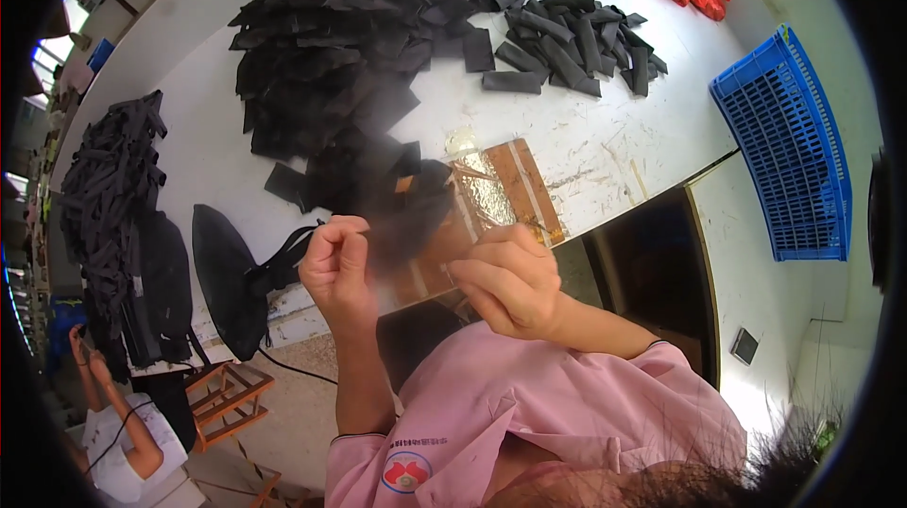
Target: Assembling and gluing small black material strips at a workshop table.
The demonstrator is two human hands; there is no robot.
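Head view looks down on my two hands, raised together over the near edge of the white table (605, 144). My left hand (335, 267) is curled shut, thumb and forefinger pinching one end of a dark fabric piece (406, 224); it shows blurred, so I cannot tell its exact shape. My right hand (510, 276) is closed at the other end, fingertips pressed together, though whether they clamp the same piece or something thin beside it I cannot tell. I hold the piece between both hands, above the table, probably so each end stays under control.

Just beyond my hands a brown board (515, 191) with a shiny film on it lies flat on the table. Farther off sits a big heap of black flat pieces (350, 45), and to its right a smaller pile of rolled black pieces (576, 40), well apart, as if sorted. A blue crate (789, 144) stands off to my right.
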